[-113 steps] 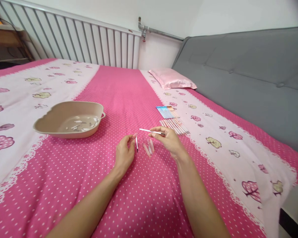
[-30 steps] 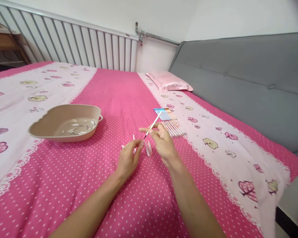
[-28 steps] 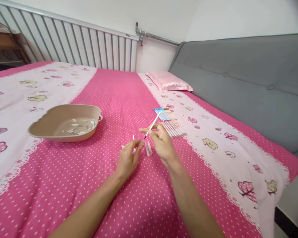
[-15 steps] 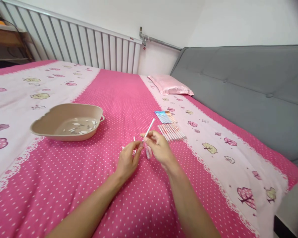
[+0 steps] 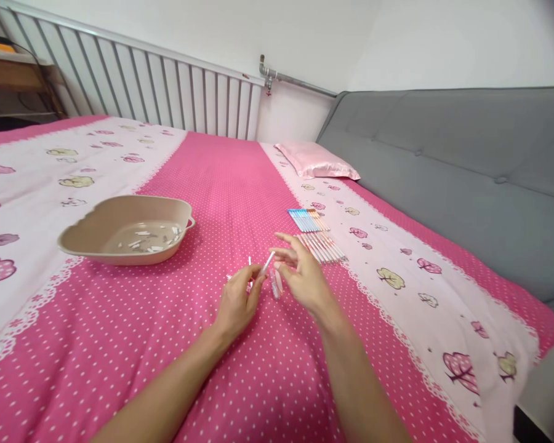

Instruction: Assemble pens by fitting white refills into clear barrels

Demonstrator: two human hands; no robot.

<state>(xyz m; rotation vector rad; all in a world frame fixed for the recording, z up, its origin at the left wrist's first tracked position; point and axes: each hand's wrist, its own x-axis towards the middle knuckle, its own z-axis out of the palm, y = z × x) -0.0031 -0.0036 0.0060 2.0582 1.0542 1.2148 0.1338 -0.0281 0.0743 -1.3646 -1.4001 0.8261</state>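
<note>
My left hand (image 5: 240,294) is closed, with thumb and fingers pinching a slim white pen (image 5: 268,261) that points up and to the right. Beside the pen's upper end, my right hand (image 5: 300,274) is open, its fingers apart and nothing visible in them. Below the right fingers, a few clear and pinkish pens (image 5: 276,286) lie on the bed, partly covered. Small white pieces (image 5: 250,261) lie behind my left hand. Past my right hand are a row of red-and-white pens (image 5: 325,247) and a row of blue and brown-orange pens (image 5: 307,219).
A beige basin (image 5: 92,246) holding several short white and grey pieces stands at the left on the pink dotted bedspread (image 5: 221,172). A pink pillow (image 5: 316,161) lies against the grey headboard (image 5: 443,135). Behind the bed is a white radiator (image 5: 166,86) with a pipe (image 5: 300,79).
My right hand has let go of the white pen and opened, moving slightly right. The pen sits lower, with less of it showing, in my left hand.
</note>
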